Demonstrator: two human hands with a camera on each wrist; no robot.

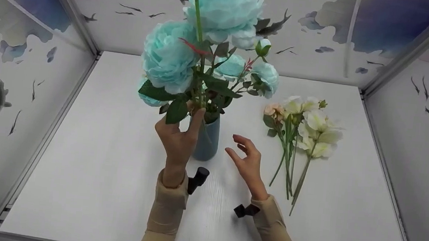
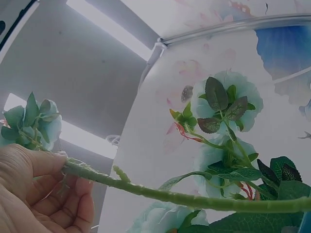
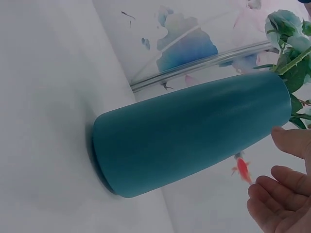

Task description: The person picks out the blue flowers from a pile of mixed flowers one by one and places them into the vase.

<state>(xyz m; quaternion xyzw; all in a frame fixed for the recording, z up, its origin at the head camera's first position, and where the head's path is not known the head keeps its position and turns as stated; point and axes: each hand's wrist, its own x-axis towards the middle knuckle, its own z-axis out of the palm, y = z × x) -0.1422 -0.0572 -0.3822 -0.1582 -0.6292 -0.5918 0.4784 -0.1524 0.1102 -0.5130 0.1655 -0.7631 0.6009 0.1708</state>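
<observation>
A blue-grey vase (image 1: pixel 206 145) stands upright on the table and holds turquoise artificial peonies (image 1: pixel 171 56) with dark green leaves. My left hand (image 1: pixel 180 139) is raised beside the vase's rim, among the leaves. In the left wrist view, its thumb and fingers pinch a green flower stem (image 2: pixel 165 195). Whether that stem's lower end is inside the vase, I cannot tell. To the right of the vase, my right hand (image 1: pixel 249 163) holds nothing, its fingers apart and loosely bent. The right wrist view shows that hand's thumb (image 3: pixel 291 141) close to the vase's upper side.
Cream and peach artificial flowers (image 1: pixel 317 123) lie on the right of the white table (image 1: pixel 97 172), stems toward me. Printed panels (image 1: pixel 129 31) enclose the table at the back and both sides. Each wrist carries a small black camera mount (image 1: pixel 198 179).
</observation>
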